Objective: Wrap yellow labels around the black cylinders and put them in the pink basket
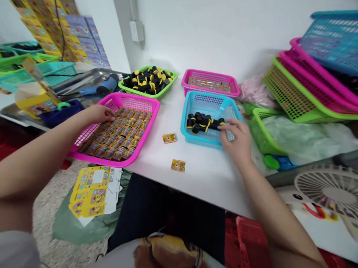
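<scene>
My left hand (98, 113) rests on the far left rim of a pink basket (144, 145) filled with rows of small gold packets (116, 133); its fingers curl over the packets and what they hold is hidden. My right hand (237, 138) reaches into a blue basket (194, 139) that holds a cluster of black and yellow pieces (202, 122). Its fingers are pinched near those pieces, and I cannot make out whether anything is between them. Two loose gold packets, the nearer packet (178, 165) and the farther packet (169, 138), lie on the white table (204, 176) between the baskets.
A green basket (168, 89) of black and yellow pieces and a second pink basket (233, 93) stand at the back. Stacked empty baskets (319, 76) lean at the right over a green basket with plastic bags (300, 134). A white fan (332, 190) sits at the near right. Yellow cards (91, 191) lie on the floor.
</scene>
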A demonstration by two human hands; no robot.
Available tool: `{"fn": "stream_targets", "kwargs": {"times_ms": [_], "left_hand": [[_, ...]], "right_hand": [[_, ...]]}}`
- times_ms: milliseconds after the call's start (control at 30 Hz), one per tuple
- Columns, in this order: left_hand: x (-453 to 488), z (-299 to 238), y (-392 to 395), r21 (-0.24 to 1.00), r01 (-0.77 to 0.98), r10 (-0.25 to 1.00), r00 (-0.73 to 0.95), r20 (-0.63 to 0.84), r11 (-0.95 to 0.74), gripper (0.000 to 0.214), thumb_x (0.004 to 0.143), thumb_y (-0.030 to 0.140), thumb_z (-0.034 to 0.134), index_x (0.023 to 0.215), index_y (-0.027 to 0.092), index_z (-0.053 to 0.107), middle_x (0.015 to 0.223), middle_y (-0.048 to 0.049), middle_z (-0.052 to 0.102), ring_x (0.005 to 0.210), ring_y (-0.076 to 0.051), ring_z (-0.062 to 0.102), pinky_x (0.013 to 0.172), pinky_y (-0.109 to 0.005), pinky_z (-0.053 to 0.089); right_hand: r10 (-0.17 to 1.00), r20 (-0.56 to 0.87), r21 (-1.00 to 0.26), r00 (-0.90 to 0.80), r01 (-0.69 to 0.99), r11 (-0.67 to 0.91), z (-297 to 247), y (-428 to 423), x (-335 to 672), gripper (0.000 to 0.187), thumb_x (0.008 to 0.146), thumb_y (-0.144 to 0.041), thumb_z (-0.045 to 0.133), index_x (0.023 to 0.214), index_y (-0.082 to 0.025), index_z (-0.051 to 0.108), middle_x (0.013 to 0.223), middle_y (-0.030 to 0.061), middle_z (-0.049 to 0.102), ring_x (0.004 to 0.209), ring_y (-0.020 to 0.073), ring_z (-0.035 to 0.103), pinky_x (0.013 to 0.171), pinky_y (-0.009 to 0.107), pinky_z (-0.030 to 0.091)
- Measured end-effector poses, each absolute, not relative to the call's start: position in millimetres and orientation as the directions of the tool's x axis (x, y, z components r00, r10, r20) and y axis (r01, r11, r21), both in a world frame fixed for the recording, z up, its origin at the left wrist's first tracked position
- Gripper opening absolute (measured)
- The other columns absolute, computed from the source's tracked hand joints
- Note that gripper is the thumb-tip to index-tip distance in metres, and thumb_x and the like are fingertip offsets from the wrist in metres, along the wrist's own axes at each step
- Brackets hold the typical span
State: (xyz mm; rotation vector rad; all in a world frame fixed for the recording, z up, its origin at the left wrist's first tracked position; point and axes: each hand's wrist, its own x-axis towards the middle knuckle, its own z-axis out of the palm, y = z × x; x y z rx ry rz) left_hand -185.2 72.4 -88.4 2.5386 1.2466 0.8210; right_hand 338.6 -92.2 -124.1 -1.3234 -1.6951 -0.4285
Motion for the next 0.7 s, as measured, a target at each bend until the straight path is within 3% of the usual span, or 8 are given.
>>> {"fn": "stream_targets", "kwargs": {"times_ms": [100, 200, 300, 400, 467, 533, 633, 700], "left_hand": [[-158.9, -66.7, 54.1, 0.326, 0.77, 0.823, 0.428, 0.374, -0.549, 0.069, 0.092, 0.082, 0.05, 0.082, 0.016, 0.068, 0.055, 0.0054, 0.051, 0.061, -0.013, 0.044, 0.094, -0.038, 0.054], [-107.5, -49.1, 1.7, 0.217, 0.807, 0.812, 0.456, 0.364, -0.55, 0.062, 0.106, 0.063, 0.04, 0.123, 0.009, 0.066, 0.1, -0.0078, 0.07, 0.096, -0.024, 0.063, 0.109, -0.057, 0.048], [-47.1, -66.2, -72.8, 0.202, 0.661, 0.688, 0.663, 0.295, -0.723, 0.039, 0.108, 0.04, 0.045, 0.129, 0.016, 0.067, 0.121, -0.0101, 0.073, 0.111, -0.025, 0.068, 0.109, -0.047, 0.053], [0.6, -117.3, -136.9, 0.137, 0.463, 0.483, 0.838, 0.254, -0.876, 0.037, 0.109, 0.033, 0.043, 0.125, 0.013, 0.071, 0.128, -0.0164, 0.075, 0.12, -0.027, 0.071, 0.106, -0.042, 0.058], [18.3, -153.5, -164.4, -0.001, 0.484, 0.471, 0.851, 0.232, -0.875, 0.055, 0.105, 0.047, 0.054, 0.143, 0.008, 0.061, 0.148, -0.0241, 0.062, 0.138, -0.035, 0.062, 0.113, -0.052, 0.054], [23.9, -178.6, -181.2, -0.11, 0.511, 0.477, 0.847, 0.236, -0.853, 0.065, 0.102, 0.05, 0.059, 0.147, 0.004, 0.057, 0.152, -0.0266, 0.057, 0.141, -0.038, 0.059, 0.114, -0.054, 0.053], [17.2, -187.5, -194.9, -0.207, 0.477, 0.427, 0.871, 0.244, -0.854, 0.045, 0.104, 0.027, 0.056, 0.143, 0.006, 0.061, 0.147, -0.0232, 0.063, 0.137, -0.034, 0.064, 0.112, -0.049, 0.056], [9.2, -179.9, -200.5, -0.224, 0.413, 0.359, 0.9, 0.248, -0.883, 0.038, 0.102, 0.011, 0.05, 0.137, 0.008, 0.065, 0.14, -0.0207, 0.069, 0.131, -0.032, 0.069, 0.108, -0.046, 0.058]], "right_hand": [[0.76, 0.631, -0.387, 0.156, 0.912, 0.135, -113.2, -56.4, 351.5, 0.03, 0.081, -0.027, 0.071, 0.11, -0.026, 0.074, 0.129, 0.0135, 0.066, 0.127, 0.0337, 0.063, 0.113, 0.057, 0.052], [0.925, 0.377, -0.363, 0.042, 0.926, 0.106, -105.9, -18.7, 352.0, 0.058, 0.078, -0.028, 0.077, 0.134, -0.02, 0.063, 0.139, 0.0168, 0.061, 0.138, 0.0319, 0.056, 0.121, 0.052, 0.045], [0.977, 0.115, -0.263, -0.181, 0.943, 0.205, -105.8, 10.2, 336.1, 0.073, 0.074, -0.027, 0.083, 0.141, -0.021, 0.057, 0.147, 0.0148, 0.057, 0.139, 0.0315, 0.053, 0.122, 0.05, 0.042], [0.981, 0.0, -0.226, -0.195, 0.955, 0.19, -109.9, 23.0, 318.1, 0.055, 0.061, -0.016, 0.088, 0.113, -0.019, 0.072, 0.13, 0.0129, 0.065, 0.115, 0.0302, 0.065, 0.109, 0.048, 0.053], [0.98, -0.031, -0.212, -0.195, 0.96, 0.184, -110.8, 21.0, 312.8, 0.041, 0.059, -0.007, 0.083, 0.098, -0.018, 0.075, 0.124, 0.0123, 0.066, 0.104, 0.0264, 0.068, 0.103, 0.044, 0.056], [0.975, -0.05, -0.218, -0.218, 0.955, 0.202, -108.6, 11.5, 314.6, 0.032, 0.062, -0.002, 0.078, 0.089, -0.019, 0.076, 0.115, 0.01, 0.069, 0.098, 0.0241, 0.068, 0.101, 0.041, 0.057], [0.967, -0.06, -0.246, -0.247, 0.943, 0.226, -102.5, -12.4, 326.4, 0.024, 0.069, -0.008, 0.077, 0.089, -0.021, 0.079, 0.102, 0.0071, 0.072, 0.102, 0.0254, 0.069, 0.104, 0.043, 0.056], [0.975, 0.065, -0.309, -0.212, 0.925, 0.221, -100.1, -31.5, 335.8, 0.022, 0.075, -0.021, 0.078, 0.098, -0.022, 0.079, 0.105, 0.0077, 0.073, 0.109, 0.0277, 0.068, 0.106, 0.047, 0.056]]}}
